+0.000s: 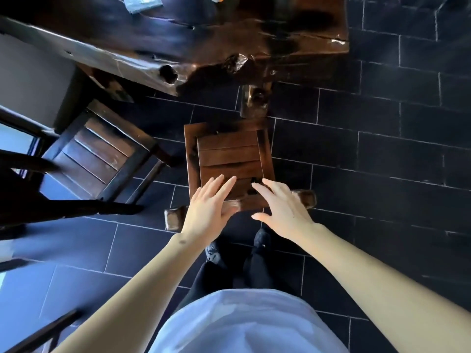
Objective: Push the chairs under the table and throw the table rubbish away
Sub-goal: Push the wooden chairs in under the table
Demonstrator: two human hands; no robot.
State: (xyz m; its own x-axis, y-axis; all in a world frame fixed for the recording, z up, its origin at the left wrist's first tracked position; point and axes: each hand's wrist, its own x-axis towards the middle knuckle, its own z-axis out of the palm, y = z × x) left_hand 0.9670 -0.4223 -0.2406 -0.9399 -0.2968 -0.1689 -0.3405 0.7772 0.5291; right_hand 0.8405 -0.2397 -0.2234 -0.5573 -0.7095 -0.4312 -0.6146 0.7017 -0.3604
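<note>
Both hands reach down over a wooden slatted chair (230,159) that stands on the dark tiled floor (369,154), seen from straight above. The left hand (207,208) has its fingers straight and spread, lying over the near edge of the seat; the right hand (283,208) is likewise spread, fingers straight, just beside it over the seat's near right corner. Whether either grip actually presses the wood or hovers just above it is hard to tell from this height.

The chair's long axis runs away from the hands toward the worktop (193,39), its front edge facing the worktop's near rim and the seat slats lying crosswise. The seat is outside the rim, not under it. Beyond the fingertips, between chair and worktop, a thick wooden leg (254,103) stands nearly in line with the chair.

Left of the left hand, a second slatted chair (99,154) sits angled, partly under the worktop. A grey packet (141,2) lies at the worktop's far edge. The person's black shoes (261,242) stand just behind the hands.
</note>
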